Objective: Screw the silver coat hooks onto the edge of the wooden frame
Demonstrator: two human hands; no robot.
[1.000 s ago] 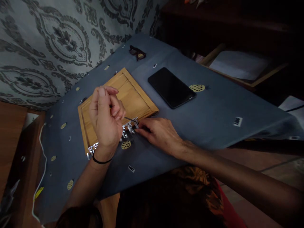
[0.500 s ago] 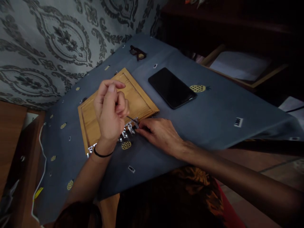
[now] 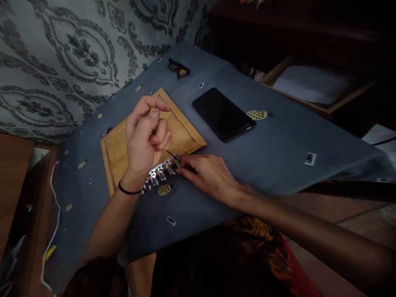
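A wooden board (image 3: pixel 177 123) with a raised rim lies on the blue-grey tablecloth (image 3: pixel 278 148). Along its near edge runs a row of small silver metal hooks (image 3: pixel 156 175). My left hand (image 3: pixel 145 138) is raised over the board, fingers curled and pinched on a thin dark tool (image 3: pixel 171 155) whose tip points at the right end of the hook row. My right hand (image 3: pixel 208 175) rests on the cloth beside that end, fingertips pressed against the metal strip.
A black phone (image 3: pixel 222 114) lies face up right of the board. Dark glasses (image 3: pixel 178 68) sit at the far edge near the patterned wall. A white cable (image 3: pixel 55 214) trails off the table's left side. Wooden furniture with white sheets (image 3: pixel 312 84) stands at right.
My left hand has lifted and turned slightly to the right over the board, uncovering more of the hook row. My right hand has stayed in place.
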